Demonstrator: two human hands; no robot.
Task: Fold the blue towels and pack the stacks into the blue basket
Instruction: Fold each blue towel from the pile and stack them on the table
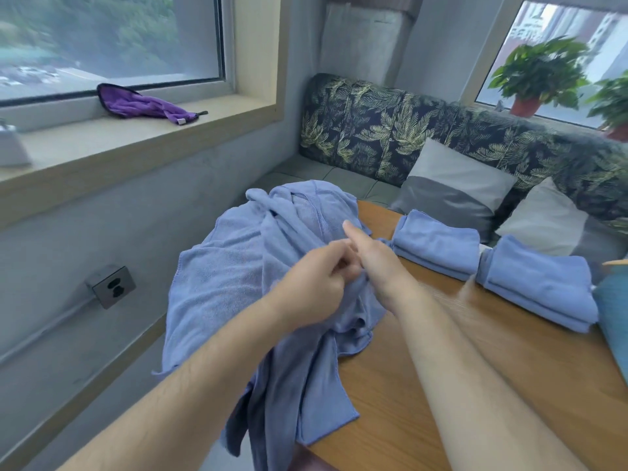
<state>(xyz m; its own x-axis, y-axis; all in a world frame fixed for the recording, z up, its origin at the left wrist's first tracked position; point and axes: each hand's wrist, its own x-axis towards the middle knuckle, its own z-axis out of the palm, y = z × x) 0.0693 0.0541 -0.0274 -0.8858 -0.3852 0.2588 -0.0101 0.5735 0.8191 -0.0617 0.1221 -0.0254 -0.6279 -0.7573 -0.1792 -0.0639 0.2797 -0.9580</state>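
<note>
1. Leaf-print bench back (424,130): ran along the far wall, under the window on your right.
2. Wooden table (441,368): filled the lower right in front of you.
3. Heap of unfolded blue towels (231,266): lay over the table's left end and spilled off its edge toward the wall.
4. Grey cushions (455,185), two: leaned against the bench behind the table.
5. Folded stacks, two: first stack (438,246) just beside the heap, second stack (537,287) next to it, both on the table's far side.
6. Blue basket (613,321): only a sliver showed at the right border, close to the second stack.
7. Your left hand (312,277): fingers curled, pinching a fold at the heap's middle.
8. Your right hand (370,263): touched the left, index finger straight out, other fingers tucked at the same fold. Whether they gripped it could not be told.
9. Purple cloth (142,105): lay crumpled on the windowsill.
10. Wall socket (110,287): sat low on the wall below the sill.
</note>
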